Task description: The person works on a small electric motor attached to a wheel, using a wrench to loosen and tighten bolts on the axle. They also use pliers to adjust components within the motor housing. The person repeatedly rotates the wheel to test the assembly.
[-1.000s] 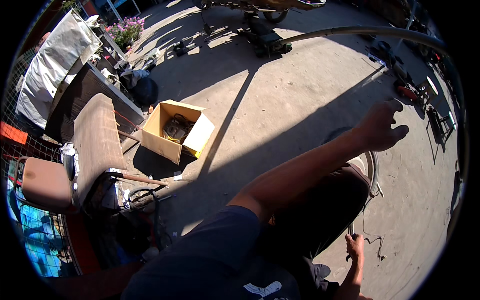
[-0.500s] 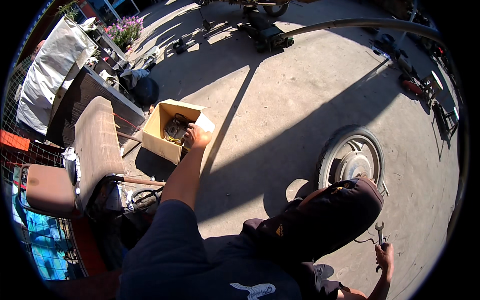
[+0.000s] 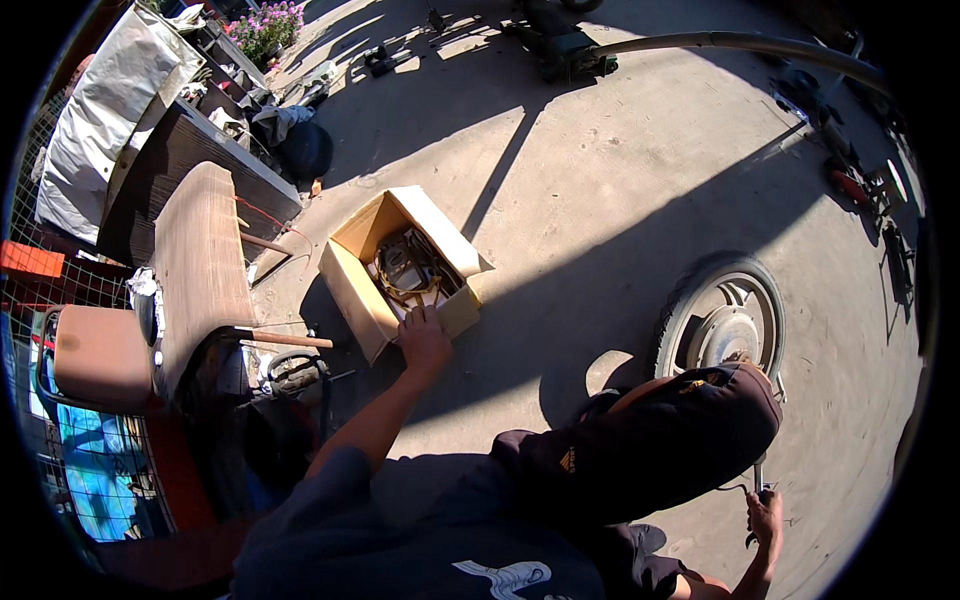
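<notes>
Nearest, at right, the right hand (image 3: pixel 766 517) closes around a wrench (image 3: pixel 759 474). Its fingers are wrapped on the handle, and the upper end of the tool is partly hidden by the bent knee (image 3: pixel 755 400). Just beyond the knee, a wheel (image 3: pixel 722 337) with a black tyre and a pale metal hub rests on the concrete floor (image 3: pixel 570 210); the knee covers its near edge.

Left of the wheel and well apart from it, the left hand (image 3: pixel 425 342) is at the near edge of an open cardboard box (image 3: pixel 352 308). Its fingers lie close together and bend over the edge; whether they pinch the cardboard cannot be told. The cardboard box stands on the floor. Inside it are a grey device (image 3: pixel 402 272) and a yellow cord (image 3: pixel 408 297).

Left of the box stands a long brown seat (image 3: pixel 205 245), with a brown cushion (image 3: pixel 100 352) at its near left.

Farther away, a floor jack (image 3: pixel 572 58) carries a long handle (image 3: pixel 725 41) extending right. Pink flowers (image 3: pixel 266 30) mark the far left.
</notes>
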A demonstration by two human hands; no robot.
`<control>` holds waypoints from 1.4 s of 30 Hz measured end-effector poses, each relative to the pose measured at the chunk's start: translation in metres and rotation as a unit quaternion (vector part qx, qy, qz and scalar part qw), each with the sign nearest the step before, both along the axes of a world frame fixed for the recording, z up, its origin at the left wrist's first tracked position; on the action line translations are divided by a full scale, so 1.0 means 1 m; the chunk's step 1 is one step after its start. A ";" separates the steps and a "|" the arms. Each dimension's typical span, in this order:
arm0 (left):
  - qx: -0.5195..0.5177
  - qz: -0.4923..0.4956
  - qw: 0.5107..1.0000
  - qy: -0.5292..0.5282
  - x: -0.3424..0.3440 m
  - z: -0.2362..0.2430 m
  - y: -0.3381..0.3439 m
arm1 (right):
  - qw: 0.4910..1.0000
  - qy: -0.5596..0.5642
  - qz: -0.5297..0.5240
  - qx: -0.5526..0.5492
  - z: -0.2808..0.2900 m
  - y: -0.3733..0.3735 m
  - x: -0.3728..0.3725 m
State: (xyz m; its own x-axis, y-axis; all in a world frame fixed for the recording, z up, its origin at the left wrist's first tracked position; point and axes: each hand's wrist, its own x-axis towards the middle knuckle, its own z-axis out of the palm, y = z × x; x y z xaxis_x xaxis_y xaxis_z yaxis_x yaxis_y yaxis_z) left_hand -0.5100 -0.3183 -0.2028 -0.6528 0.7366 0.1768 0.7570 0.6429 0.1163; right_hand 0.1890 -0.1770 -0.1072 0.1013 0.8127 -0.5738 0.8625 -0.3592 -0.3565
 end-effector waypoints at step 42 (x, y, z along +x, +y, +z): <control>-0.006 -0.084 0.935 -0.343 -0.077 -0.201 0.079 | 0.999 -0.020 -0.032 0.004 0.003 -0.041 0.020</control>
